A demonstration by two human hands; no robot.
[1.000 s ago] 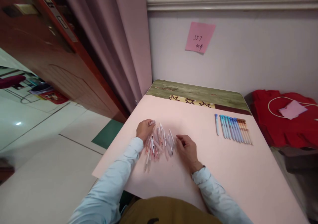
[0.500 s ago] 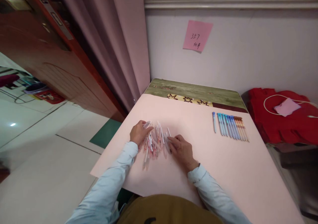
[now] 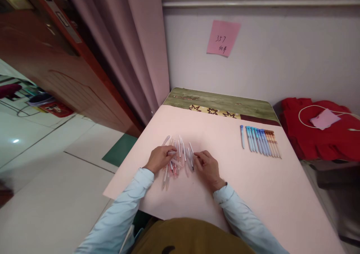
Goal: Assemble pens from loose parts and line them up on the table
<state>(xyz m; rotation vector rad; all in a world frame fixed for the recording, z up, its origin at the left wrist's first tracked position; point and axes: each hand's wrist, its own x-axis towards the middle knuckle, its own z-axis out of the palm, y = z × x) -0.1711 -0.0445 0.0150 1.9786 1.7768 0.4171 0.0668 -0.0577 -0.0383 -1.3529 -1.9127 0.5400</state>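
Note:
A loose pile of clear pen barrels (image 3: 177, 165) and thin white refills (image 3: 191, 149) lies on the pink-covered table, pointing various ways. My left hand (image 3: 159, 158) reaches over the pile's left side, its thumb and fingers pinched on a clear pen part (image 3: 172, 152). At the right edge of the pile, my right hand (image 3: 208, 168) has its fingers curled together beside a few barrels and refills. Whether anything is between those fingertips is hidden. Farther right, several blue pens (image 3: 257, 141) and brown-topped pens (image 3: 272, 143) lie in a row, with one blue pen (image 3: 242, 137) slightly apart.
The table's pink cover (image 3: 225, 137) stops short of the green patterned back edge (image 3: 219, 99). Right of the table sits a red cloth (image 3: 292, 134) with a white cable and pink paper. A pink note (image 3: 223, 38) is stuck to the wall; a door (image 3: 84, 85) stands left.
My left hand has moved right and slightly down, from the pile's upper left further over it. My right hand has shifted slightly right, off the pile's edge.

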